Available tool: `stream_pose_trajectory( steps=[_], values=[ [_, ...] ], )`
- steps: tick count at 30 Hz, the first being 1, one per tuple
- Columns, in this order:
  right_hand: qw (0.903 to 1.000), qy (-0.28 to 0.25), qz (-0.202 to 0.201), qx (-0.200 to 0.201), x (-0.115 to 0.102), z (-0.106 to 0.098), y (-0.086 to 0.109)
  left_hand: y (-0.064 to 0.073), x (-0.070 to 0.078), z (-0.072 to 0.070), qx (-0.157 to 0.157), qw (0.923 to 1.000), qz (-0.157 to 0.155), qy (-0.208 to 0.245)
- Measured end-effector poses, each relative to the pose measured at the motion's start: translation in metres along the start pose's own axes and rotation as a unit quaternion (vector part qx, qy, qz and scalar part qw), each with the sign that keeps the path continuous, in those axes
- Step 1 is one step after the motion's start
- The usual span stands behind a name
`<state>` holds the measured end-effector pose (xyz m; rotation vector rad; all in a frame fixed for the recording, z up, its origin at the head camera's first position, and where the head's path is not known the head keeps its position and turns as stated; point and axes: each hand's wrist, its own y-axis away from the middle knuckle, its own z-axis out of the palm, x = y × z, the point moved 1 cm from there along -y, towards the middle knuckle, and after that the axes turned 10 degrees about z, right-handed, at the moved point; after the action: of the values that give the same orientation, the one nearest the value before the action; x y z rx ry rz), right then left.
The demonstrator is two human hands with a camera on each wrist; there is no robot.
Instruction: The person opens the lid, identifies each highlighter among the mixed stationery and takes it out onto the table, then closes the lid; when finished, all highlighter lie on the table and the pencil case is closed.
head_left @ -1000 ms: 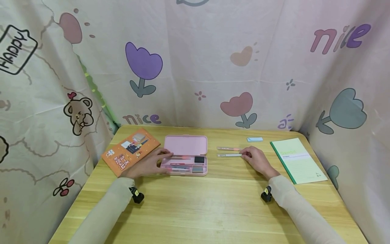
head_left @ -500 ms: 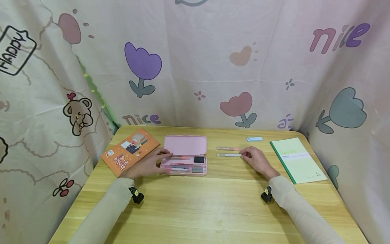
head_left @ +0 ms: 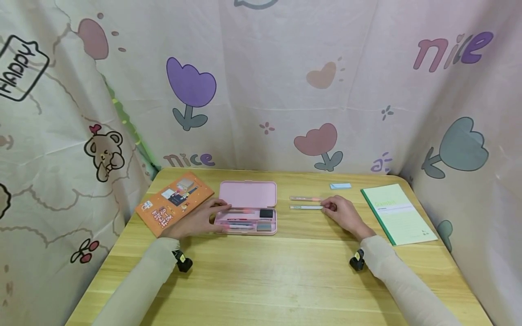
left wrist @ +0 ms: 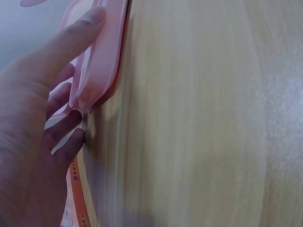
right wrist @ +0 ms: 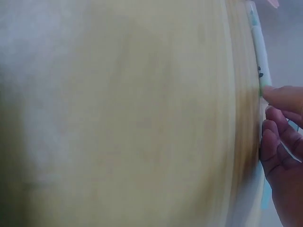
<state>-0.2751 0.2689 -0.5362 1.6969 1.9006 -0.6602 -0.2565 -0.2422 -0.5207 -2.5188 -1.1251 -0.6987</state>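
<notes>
On the table [head_left: 265, 280], the left hand [head_left: 196, 221] has its grip on the open pink case [head_left: 248, 194]; the right hand [head_left: 345, 214], I think, pinches the white pen [head_left: 306, 207] by its end.

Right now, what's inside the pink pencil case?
The pink case shows pens, a black block and a grey block; anything beneath the left hand there is hidden.

My head feed is bright and fairly sharp, soft shadows on the table [head_left: 261, 280] at 5 and 7 o'clock. Both wrist feeds look hazier: glare at 3 o'clock in the left, 10 in the right.
</notes>
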Motion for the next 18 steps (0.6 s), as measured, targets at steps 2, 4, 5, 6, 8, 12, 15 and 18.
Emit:
stream_pose_trajectory(
  steps=[2,4,5,6,8,12,15,18],
  values=[
    [0.9999,-0.01,0.001,0.008,-0.002,-0.001,0.0,0.0,0.0,0.0,0.0,1.0,-0.001,0.005],
    [0.9997,-0.021,-0.001,0.015,-0.006,-0.001,0.0,0.0,0.001,0.0,0.0,1.0,0.001,0.008],
    [0.9995,-0.026,-0.005,0.017,-0.009,-0.001,-0.001,0.0,0.001,0.0,0.001,1.0,0.0,0.01],
    [0.9993,-0.031,-0.008,0.018,-0.013,0.0,-0.002,0.0,0.001,-0.001,0.002,1.0,0.0,0.009],
    [0.9989,-0.042,-0.016,0.015,-0.024,0.002,-0.003,0.0,0.001,-0.001,0.002,1.0,0.0,0.006],
    [0.9971,-0.07,-0.029,-0.004,-0.053,0.01,-0.005,0.0,0.001,0.0,-0.003,1.0,-0.002,0.007],
    [0.9958,-0.081,-0.038,-0.018,-0.076,0.022,-0.007,0.0,0.001,0.0,-0.004,1.0,0.0,0.003],
    [0.9944,-0.086,-0.049,-0.037,-0.095,0.039,-0.009,0.0,0.001,0.0,-0.003,1.0,0.004,-0.006]
  ],
)
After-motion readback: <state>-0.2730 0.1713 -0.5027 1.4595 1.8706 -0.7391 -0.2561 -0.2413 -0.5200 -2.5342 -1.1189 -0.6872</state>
